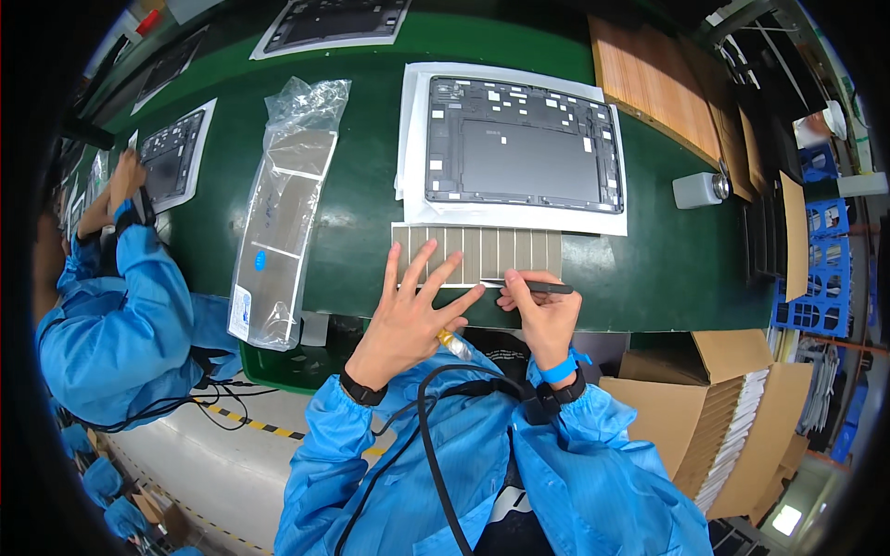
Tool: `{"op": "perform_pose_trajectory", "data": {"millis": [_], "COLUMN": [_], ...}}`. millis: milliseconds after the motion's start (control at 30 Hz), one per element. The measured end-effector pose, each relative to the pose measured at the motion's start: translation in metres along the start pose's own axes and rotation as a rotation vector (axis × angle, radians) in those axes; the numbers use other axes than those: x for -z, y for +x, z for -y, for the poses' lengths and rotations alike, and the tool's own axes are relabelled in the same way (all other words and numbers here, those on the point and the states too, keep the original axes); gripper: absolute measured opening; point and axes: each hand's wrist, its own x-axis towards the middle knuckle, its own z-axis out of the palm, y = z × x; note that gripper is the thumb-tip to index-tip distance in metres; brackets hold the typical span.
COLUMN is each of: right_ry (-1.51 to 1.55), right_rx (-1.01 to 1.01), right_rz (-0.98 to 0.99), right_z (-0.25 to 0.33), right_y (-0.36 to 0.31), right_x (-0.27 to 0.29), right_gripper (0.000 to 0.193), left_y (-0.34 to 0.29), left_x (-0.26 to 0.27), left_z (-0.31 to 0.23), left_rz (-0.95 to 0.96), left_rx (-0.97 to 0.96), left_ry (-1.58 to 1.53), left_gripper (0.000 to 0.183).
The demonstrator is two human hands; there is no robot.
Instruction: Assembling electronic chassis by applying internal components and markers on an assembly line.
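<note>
My left hand [408,320] lies with its fingers spread over a sheet of grey-brown adhesive strips [533,246], divided by pale lines, at the table's front edge. Something yellow is wrapped round one of its fingers. My right hand [547,315] pinches dark tweezers [553,288]. Their pale tips point left and meet the sheet's lower edge beside my left hand's fingertip. Just beyond the sheet, a dark grey tablet back housing [528,162] with several small white pieces rests on a white foam sheet [417,208].
Left of the housing lies a clear plastic bag [287,199] of similar strips. A white bottle [698,191] and a wooden board [654,88] are at right. An open carton [658,408] stands below the table edge. At far left, a co-worker [130,315] in blue handles another housing [176,162].
</note>
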Motion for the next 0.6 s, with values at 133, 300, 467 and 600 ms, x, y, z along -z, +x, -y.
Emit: {"op": "perform_pose_trajectory", "data": {"millis": [133,300,467,600], "right_ry": [-0.025,-0.035,-0.062,-0.06], "right_rx": [0.028,0.046,0.062,0.051], "right_rz": [-0.011,-0.006,-0.02,-0.03], "right_z": [-0.0029,-0.0059,-0.0044,-0.0055], "right_y": [0.0002,0.0007,-0.0013,-0.0007], "right_x": [0.0046,0.003,-0.0019,0.0005], "right_gripper": [0.019,0.019,0.019,0.019], "left_y": [0.0008,0.0008,0.0011,0.0014], "left_x": [-0.0013,-0.0012,-0.0022,-0.001], "left_z": [-0.0006,0.0004,-0.0006,-0.0005], "left_rz": [-0.003,0.001,-0.012,-0.002], "left_rx": [0.008,0.01,0.009,0.015], "left_ry": [-0.001,0.007,0.005,0.003], "left_gripper": [0.054,0.052,0.052,0.05]}}
